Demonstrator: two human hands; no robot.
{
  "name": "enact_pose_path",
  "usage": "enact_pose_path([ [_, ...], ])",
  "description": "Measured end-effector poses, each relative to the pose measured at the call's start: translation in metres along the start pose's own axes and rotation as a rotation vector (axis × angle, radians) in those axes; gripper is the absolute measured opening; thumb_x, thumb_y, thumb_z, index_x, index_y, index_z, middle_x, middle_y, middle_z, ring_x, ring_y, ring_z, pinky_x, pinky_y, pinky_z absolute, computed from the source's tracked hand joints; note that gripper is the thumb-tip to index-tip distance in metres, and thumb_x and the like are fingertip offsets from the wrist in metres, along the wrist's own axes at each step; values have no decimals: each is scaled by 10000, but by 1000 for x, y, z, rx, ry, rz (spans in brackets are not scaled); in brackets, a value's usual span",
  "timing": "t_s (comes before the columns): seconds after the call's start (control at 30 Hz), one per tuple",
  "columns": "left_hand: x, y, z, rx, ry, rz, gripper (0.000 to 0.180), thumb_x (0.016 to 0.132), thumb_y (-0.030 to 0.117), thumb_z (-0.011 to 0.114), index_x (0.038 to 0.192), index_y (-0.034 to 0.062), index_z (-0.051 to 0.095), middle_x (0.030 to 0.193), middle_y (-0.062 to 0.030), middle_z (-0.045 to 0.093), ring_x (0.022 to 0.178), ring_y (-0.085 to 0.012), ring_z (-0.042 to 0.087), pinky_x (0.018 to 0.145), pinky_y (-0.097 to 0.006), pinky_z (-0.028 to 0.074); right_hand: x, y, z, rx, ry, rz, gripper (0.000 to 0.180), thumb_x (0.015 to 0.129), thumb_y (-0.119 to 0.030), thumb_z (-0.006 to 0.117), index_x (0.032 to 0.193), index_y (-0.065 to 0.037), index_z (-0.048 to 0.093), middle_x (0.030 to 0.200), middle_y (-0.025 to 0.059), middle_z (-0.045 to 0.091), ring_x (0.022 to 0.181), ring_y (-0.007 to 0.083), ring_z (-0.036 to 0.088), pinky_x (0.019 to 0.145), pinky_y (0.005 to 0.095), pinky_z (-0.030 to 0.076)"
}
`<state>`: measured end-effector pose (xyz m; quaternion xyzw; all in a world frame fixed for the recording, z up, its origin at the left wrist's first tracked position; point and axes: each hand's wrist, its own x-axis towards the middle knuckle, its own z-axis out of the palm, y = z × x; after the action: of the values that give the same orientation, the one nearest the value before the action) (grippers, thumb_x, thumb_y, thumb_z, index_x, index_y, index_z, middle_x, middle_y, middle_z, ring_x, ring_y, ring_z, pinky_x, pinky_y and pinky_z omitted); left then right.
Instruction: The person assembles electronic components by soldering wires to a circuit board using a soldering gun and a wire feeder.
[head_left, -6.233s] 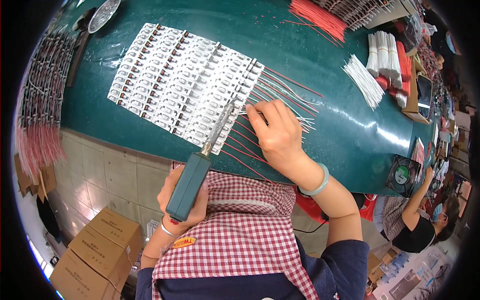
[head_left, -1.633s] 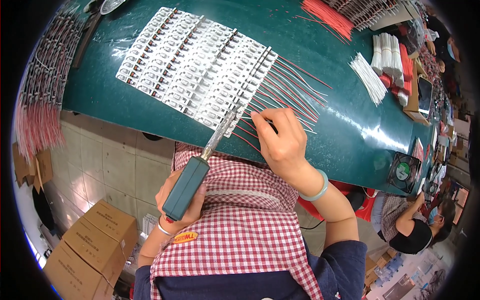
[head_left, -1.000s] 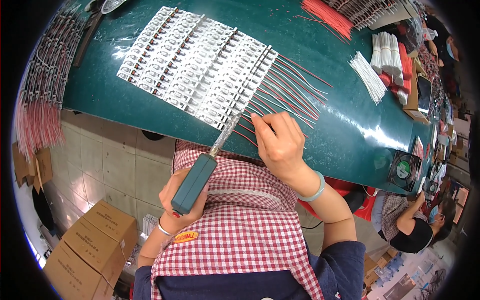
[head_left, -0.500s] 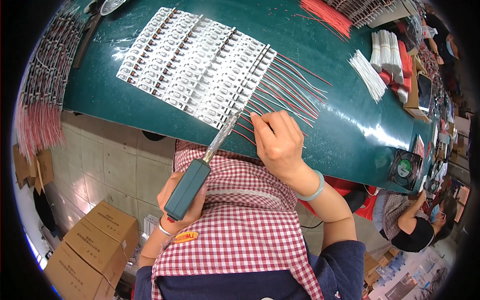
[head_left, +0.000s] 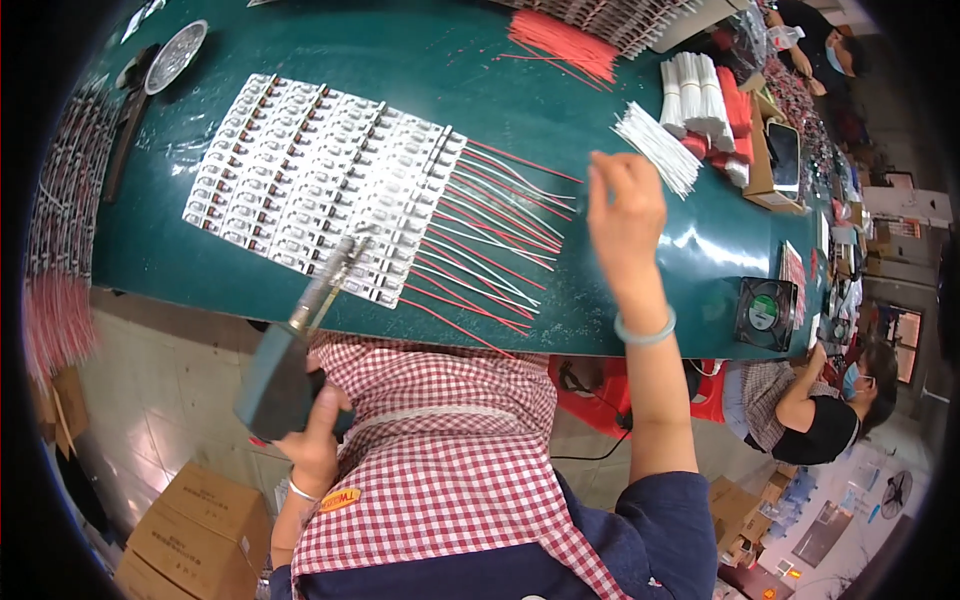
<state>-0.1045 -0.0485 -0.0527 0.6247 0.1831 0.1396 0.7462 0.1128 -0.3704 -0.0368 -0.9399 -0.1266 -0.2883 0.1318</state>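
My left hand [head_left: 312, 440] grips the dark green body of a soldering gun [head_left: 275, 375]. Its metal barrel slants up over the near right part of a white panel of small circuit boards [head_left: 325, 175], set with rows of small components. Red and white wires [head_left: 490, 235] fan out rightward from the panel's right edge. My right hand [head_left: 630, 205] hovers right of those wire ends, just below and left of a loose bundle of white wires [head_left: 657, 150]. Its fingers are bent together, with no wire visible in them.
Red wires [head_left: 565, 45] lie at the far side of the green table [head_left: 420, 60]. Tied white bundles [head_left: 692, 95] stand beside a cardboard box with a phone [head_left: 783, 160]. A small black fan [head_left: 766, 312] sits at right; a metal dish [head_left: 176, 57] lies far left. Another person [head_left: 815, 400] sits at right.
My right hand has left the wires at the panel edge and moved up and right toward the white bundle. The soldering gun has shifted left, its tip now over the panel. The view has turned.
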Motion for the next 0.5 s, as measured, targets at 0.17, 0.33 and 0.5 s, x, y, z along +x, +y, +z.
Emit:
enact_pose_path([
  [0.17,49,17,9,-173,149,-14,447,892,28,603,1316,-63,496,1213,-173,601,1236,-326,568,1024,-527,525,10,84,20,-196,38,43,158,785,-33,735,942,-49,723,919,78,629,916,281,601,779,398,513],
  [0.33,85,12,-13,-298,257,-2,393,924,25,575,1303,-54,505,1211,-165,608,1273,-353,551,1053,-577,487,13,109,31,-268,-1,9,122,787,-57,731,907,-63,707,912,82,630,884,288,604,766,407,509],
  [0.5,101,10,-5,-391,265,-8,407,919,24,589,1313,-32,509,1172,-170,623,1258,-348,557,1049,-609,475,15,109,35,-304,53,-27,73,807,-71,716,854,-67,661,869,92,627,835,296,602,739,410,499],
])
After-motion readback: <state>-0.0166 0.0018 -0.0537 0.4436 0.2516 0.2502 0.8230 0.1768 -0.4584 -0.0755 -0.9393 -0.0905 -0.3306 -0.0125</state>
